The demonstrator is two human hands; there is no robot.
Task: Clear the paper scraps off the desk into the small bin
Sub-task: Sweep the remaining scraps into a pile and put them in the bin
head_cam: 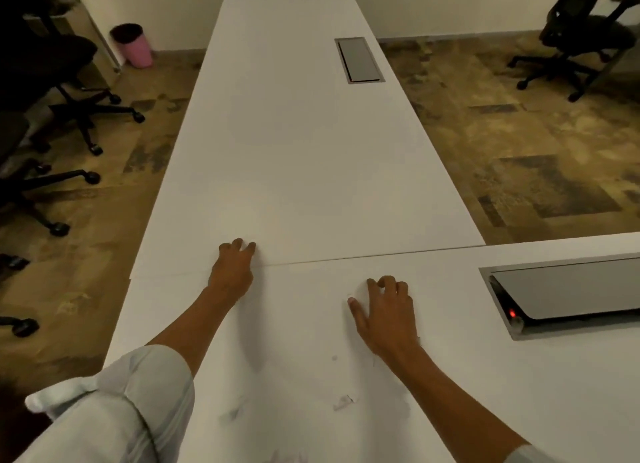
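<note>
Black chairs (52, 92) at left on patterned carpet (502, 144). One more chair (581, 36) far right, near wall (173, 9). Two grey cable hatches: far one (360, 60), near one (571, 293) showing small red light (512, 313).

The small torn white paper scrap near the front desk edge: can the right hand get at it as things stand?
Probably yes. The small torn white paper scrap lies in the open on the white desk, nearer the person than the right hand, which rests palm down with curled fingers. Nothing lies between them; drawing the hand back should do.
</note>
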